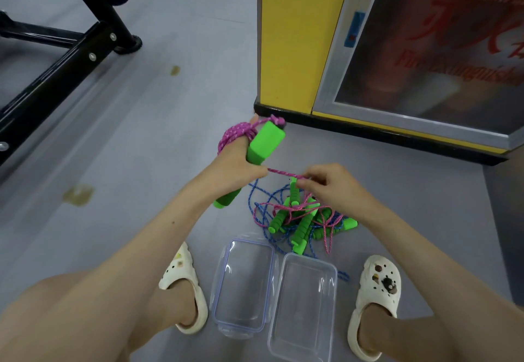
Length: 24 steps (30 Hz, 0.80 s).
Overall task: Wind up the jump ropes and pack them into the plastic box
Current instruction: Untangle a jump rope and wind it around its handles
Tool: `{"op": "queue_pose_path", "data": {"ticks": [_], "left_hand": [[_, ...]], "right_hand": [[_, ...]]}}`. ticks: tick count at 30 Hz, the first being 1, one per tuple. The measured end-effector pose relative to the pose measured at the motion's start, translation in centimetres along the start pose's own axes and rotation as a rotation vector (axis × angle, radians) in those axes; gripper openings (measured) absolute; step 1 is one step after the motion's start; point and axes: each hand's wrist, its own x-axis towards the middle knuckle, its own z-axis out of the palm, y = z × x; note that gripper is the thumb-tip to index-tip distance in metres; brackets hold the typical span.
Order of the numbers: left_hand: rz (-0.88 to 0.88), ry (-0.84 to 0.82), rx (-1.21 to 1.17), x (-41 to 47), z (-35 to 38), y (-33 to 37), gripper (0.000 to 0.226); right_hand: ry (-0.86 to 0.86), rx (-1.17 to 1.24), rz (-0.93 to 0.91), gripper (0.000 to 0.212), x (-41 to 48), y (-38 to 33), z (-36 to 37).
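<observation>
- On grey floor (175, 123) by yellow cabinet (295, 35): left hand (235, 167) clamped on green handle (266, 140), pink rope (236, 133) looped round thumb.
- Right hand (331, 183) pinching that rope.
- Near: open plastic box (304, 261), rope tangle (300, 220) just beyond.

Your grey floor (181, 106) shows stains (78, 195); black equipment frame (56, 72) left, yellow column (295, 35) and glazed cabinet (425, 50) right.

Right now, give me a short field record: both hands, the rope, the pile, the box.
left hand: grips green handle, pink rope looped round thumb
right hand: fingers pinch the pink rope, stretched between the hands
pile: tangled blue and pink ropes with green handles, on floor
box: open, empty, near side of pile
lid: off, beside the box, on its left
</observation>
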Motion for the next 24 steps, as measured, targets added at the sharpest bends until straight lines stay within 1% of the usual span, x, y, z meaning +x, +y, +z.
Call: {"op": "queue_pose_path", "data": {"ticks": [1,3,4,5,7,9,11,12,14,16,18,19,20,22,24], "left_hand": [[0.029,-0.019,0.051,0.0,0.2,-0.2,0.062],[0.041,-0.058,0.116,0.0,0.3,-0.3,0.070],[0.043,-0.071,0.135,0.1,0.4,-0.4,0.069],[0.045,-0.076,0.146,0.1,0.6,-0.5,0.061],[0.019,-0.068,0.190,0.2,0.6,-0.2,0.033],[-0.055,-0.100,0.188,0.3,0.5,-0.2,0.019],[-0.164,-0.190,0.010,0.1,0.6,0.0,0.014],[-0.206,-0.241,-0.113,0.0,0.7,0.1,0.016],[-0.221,-0.367,-0.344,-0.6,1.0,0.5,0.025],[-0.165,-0.552,-0.556,-1.2,1.4,0.6,0.028],[-0.063,-0.754,-0.754,-1.6,1.8,0.6,0.021],[-0.009,-0.819,-0.836,-1.7,2.0,0.7,0.017],[0.028,-0.842,-0.916,-1.7,2.2,0.6,0.015],[0.050,-0.810,-1.090,-1.6,2.5,0.6,0.022],[0.069,-0.736,-1.240,-1.6,2.5,0.8,0.030]], "right_hand": [[0.018,0.076,-0.005,0.012,-0.1,-0.4,-0.4],[0.015,0.205,-0.001,0.012,-0.3,-1.1,-1.2],[-0.007,0.274,0.012,0.012,-0.4,-1.4,-1.7],[-0.035,0.348,0.024,0.013,-0.5,-1.4,-2.1],[-0.049,0.472,0.027,0.016,-0.4,-1.5,-2.8],[0.014,0.570,0.017,0.014,-0.2,-1.2,-2.9],[0.099,0.642,0.020,0.007,0.1,-0.8,-2.6],[0.137,0.666,0.031,0.010,0.3,-0.6,-2.5],[0.192,0.702,0.060,0.013,0.5,-0.4,-2.3],[0.208,0.708,0.093,0.011,0.5,-0.3,-2.0],[0.168,0.670,0.103,0.009,0.3,-0.5,-1.4],[0.134,0.673,0.105,0.010,0.1,-0.7,-1.0],[0.097,0.695,0.110,0.012,0.0,-0.9,-0.5],[0.046,0.729,0.139,0.015,-0.2,-1.3,0.4],[0.003,0.635,0.162,0.017,-0.2,-1.2,1.2]]}}
